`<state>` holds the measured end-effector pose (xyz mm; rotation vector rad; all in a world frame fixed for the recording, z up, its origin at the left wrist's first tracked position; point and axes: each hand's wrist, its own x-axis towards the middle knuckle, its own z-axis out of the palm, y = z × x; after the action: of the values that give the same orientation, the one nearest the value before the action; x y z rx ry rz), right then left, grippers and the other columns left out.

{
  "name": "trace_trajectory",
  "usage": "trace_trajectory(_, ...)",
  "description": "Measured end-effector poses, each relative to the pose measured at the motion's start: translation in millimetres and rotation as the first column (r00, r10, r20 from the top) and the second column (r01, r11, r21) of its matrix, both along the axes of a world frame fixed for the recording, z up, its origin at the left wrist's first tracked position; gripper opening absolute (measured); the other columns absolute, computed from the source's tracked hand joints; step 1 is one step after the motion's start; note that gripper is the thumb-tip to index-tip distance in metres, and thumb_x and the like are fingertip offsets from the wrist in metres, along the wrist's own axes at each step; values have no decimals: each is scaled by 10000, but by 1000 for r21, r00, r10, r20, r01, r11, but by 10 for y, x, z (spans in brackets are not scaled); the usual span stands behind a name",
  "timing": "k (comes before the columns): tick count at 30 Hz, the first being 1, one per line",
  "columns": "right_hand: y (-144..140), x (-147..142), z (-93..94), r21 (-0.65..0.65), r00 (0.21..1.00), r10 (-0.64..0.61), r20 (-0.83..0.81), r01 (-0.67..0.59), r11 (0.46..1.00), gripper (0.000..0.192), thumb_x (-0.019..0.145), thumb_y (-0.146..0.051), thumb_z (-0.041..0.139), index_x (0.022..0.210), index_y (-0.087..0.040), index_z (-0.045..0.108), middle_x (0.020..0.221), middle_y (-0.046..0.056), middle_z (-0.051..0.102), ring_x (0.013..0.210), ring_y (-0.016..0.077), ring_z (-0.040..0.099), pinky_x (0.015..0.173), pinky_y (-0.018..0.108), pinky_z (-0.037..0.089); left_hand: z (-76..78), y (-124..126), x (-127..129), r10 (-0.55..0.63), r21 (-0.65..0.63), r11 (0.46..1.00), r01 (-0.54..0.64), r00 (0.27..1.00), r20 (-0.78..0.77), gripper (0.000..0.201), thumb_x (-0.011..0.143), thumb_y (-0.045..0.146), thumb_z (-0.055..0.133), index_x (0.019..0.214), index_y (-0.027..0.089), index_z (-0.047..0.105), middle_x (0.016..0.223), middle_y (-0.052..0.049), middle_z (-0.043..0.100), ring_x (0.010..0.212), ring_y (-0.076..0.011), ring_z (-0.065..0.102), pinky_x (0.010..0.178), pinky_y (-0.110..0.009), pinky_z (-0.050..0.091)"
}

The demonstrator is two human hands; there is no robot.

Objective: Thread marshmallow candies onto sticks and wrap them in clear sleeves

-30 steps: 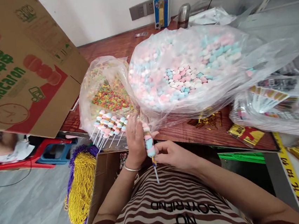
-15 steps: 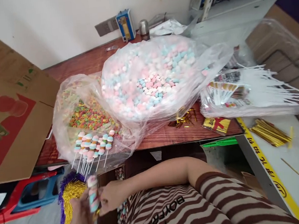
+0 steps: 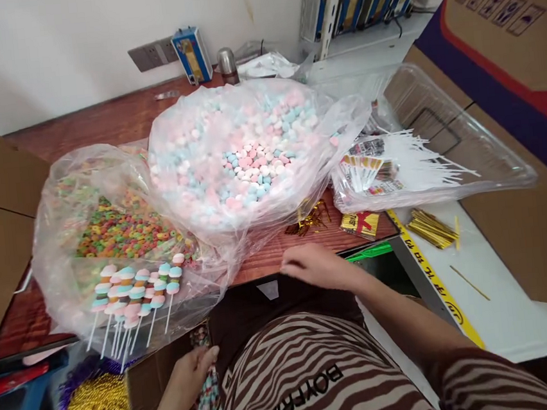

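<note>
The large clear bag [image 3: 250, 162] sits at the centre of the wooden table [image 3: 101, 121], open at the top and filled with pink, blue and white marshmallows. Left of it, touching, lies a smaller clear bag [image 3: 106, 227] of multicoloured ring candy. On the near side of that bag rests a row of finished marshmallow skewers [image 3: 134, 292], white sticks pointing toward the near edge. Right of the large bag lies a clear packet of white sticks [image 3: 414, 162], with gold twist ties [image 3: 430, 228] just near of it.

The right hand [image 3: 315, 266] is at the near table edge, fingers loosely extended, palm down, holding nothing. The left hand [image 3: 195, 370] is low beside the cardboard box [image 3: 146, 385], fingers curled on wrapped candy skewers [image 3: 208, 392] inside it; whether it grips them cannot be determined.
</note>
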<state>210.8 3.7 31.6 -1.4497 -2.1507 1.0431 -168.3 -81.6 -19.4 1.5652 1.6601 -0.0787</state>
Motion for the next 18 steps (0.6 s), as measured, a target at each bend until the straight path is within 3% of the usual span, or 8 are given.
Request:
trace_trajectory(3,-132,450,-75,78,915,-368,163,360,930,216,957,-276,547,798,-187,663,811,46,717,762,192,631,680,285,362,270,276,389,-131,58,991,124,981,144,523,894,636,438,633,199,554,649,-25,603,669,-194,589,658,-290,480)
trace_trajectory(5,-192,547,-130,122,864,-466,193,450,885,214,961,-285,532,802,-192,641,819,48,710,767,206,632,677,294,364,438,388,606,-201,82,979,188,959,198,412,933,530,473,767,195,646,775,-37,676,766,-201,627,732,-293,486)
trace_trajectory(8,-191,405,-103,180,897,-431,102,409,894,216,977,-300,518,815,-203,623,832,35,703,767,197,637,696,293,400,588,484,869,-279,133,959,251,923,267,276,935,405,545,1054,220,712,1026,-57,733,943,-213,661,868,-308,489)
trace_trajectory(12,-86,131,233,330,957,-285,-51,286,900,206,1006,-283,493,884,-205,639,862,33,694,795,177,641,716,282,431,605,529,1077,-333,190,939,286,894,299,274,926,353,587,1145,234,701,1082,-50,723,967,-204,663,880,-306,494)
trace_trajectory(14,8,230,461,451,946,-307,-99,318,834,206,1011,-284,493,905,-208,653,861,37,695,790,173,637,716,279,436,572,524,1106,-328,196,940,278,893,309,278,934,352,583,1160,238,698,1094,-52,719,976,-205,665,883,-308,502)
trace_trajectory(15,73,367,564,513,923,-370,-105,369,775,206,1005,-285,502,895,-211,659,852,40,697,775,173,631,709,281,434,550,520,1103,-324,193,942,274,893,314,281,940,356,575,1165,239,698,1104,-55,718,987,-208,666,892,-311,505)
trace_trajectory(17,242,781,714,624,808,-587,-58,488,611,181,974,-263,529,883,-215,679,860,52,711,763,191,628,695,297,422,500,519,1078,-317,178,946,272,893,319,291,952,369,558,1173,243,698,1128,-62,718,1009,-214,666,916,-322,509)
trace_trajectory(18,349,1026,753,643,723,-691,11,524,559,152,952,-258,558,898,-211,692,892,68,722,795,212,638,692,308,413,475,525,1064,-318,169,946,276,894,317,297,956,375,550,1179,245,698,1144,-64,717,1022,-218,665,934,-330,509)
